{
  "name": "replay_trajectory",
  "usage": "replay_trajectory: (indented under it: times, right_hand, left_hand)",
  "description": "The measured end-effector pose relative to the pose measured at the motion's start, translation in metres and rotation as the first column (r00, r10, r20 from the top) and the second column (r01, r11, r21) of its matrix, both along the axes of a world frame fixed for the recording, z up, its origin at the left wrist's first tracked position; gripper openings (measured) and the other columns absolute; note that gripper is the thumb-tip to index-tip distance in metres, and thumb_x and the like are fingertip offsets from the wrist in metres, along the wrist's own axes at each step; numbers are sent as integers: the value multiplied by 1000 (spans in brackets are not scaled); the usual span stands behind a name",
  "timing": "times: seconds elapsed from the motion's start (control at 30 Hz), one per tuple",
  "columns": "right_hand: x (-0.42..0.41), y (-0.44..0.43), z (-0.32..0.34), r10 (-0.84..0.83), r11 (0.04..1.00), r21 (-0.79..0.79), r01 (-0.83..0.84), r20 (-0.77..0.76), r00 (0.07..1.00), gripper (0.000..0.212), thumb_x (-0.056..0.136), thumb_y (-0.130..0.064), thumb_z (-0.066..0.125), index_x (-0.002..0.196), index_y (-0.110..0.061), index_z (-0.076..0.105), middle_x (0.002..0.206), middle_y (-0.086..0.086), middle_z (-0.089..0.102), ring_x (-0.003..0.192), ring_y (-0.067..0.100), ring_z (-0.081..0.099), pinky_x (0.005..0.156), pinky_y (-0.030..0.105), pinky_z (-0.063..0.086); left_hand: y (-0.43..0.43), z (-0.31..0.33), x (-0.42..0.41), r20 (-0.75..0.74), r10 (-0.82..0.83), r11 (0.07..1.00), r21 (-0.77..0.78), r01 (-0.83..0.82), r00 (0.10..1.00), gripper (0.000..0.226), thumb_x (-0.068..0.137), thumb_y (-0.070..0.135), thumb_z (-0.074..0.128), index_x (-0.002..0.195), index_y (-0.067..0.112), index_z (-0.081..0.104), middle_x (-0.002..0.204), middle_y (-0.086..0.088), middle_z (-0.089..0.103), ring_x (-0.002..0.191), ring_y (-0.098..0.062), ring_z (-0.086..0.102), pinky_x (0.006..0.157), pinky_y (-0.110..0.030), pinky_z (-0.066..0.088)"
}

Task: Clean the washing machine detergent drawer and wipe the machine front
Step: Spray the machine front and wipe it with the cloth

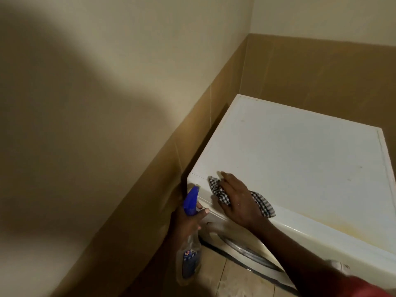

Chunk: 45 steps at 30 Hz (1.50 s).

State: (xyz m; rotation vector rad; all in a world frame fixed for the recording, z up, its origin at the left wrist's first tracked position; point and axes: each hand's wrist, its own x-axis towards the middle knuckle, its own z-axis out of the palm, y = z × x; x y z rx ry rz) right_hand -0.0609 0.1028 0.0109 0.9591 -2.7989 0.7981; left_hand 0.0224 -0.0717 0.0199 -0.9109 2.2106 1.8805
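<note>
I see a white washing machine point(300, 159) with a yellowish stain along its top front edge, and a black-and-white checked cloth point(262, 203) on it. The spray bottle point(189, 249) has a blue trigger head, a clear body and a dark blue label. The wall point(107, 61) is cream above tan-brown tiles point(310, 71), and a red sleeve point(364, 289) shows at the corner.

Hidden and cut off
The right hand point(237, 202) covers the checked cloth's point(264, 205) middle; the washing machine point(300, 159) front is mostly unseen.
</note>
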Motion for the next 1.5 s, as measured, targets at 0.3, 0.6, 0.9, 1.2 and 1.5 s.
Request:
replay_trajectory:
  times: [0.3,0.6,0.9,1.2,1.5]
  right_hand:
    - [-24,-52,5,98,995,19,-97,-42,994,46,93,-33,51,134,-12,55,135,10,58,131,28,48,110,37,36]
    - [-27,-59,-5,-48,998,-31,46,-86,995,43,87,-32,55,123,-10,63,119,11,58,110,26,51,89,36,48]
    - [-22,-58,-8,-44,997,62,48,-65,997,44,79,-29,55,120,-13,64,115,6,62,105,25,53,88,36,46]
    - [-33,-102,3,-54,996,64,55,-23,998,48,85,-36,44,122,-13,64,114,5,63,103,24,53,85,35,44]
    - [-11,14,12,-419,823,-346,451,166,893,24,89,-20,55,108,-16,69,101,-1,66,93,16,57,82,32,43]
  left_hand:
    - [-39,5,12,-23,-6,989,-145,2,1000,16,84,16,78,85,15,62,72,-5,65,58,-11,62,45,-11,47]
    - [-49,1,1,-71,-18,998,-60,14,997,20,80,13,80,87,13,62,81,-4,67,70,-15,67,55,-23,58]
    - [-52,-4,-4,-60,-35,999,-21,34,998,25,79,10,81,95,0,64,79,-2,66,63,-5,66,52,-21,56]
    - [-57,-1,-7,-22,-68,998,-12,68,997,21,78,17,83,84,20,63,70,-1,66,62,-20,64,50,-19,54]
    - [-36,-8,-12,66,-168,985,-22,170,984,23,76,20,84,81,19,63,71,-1,64,58,-16,61,51,-21,51]
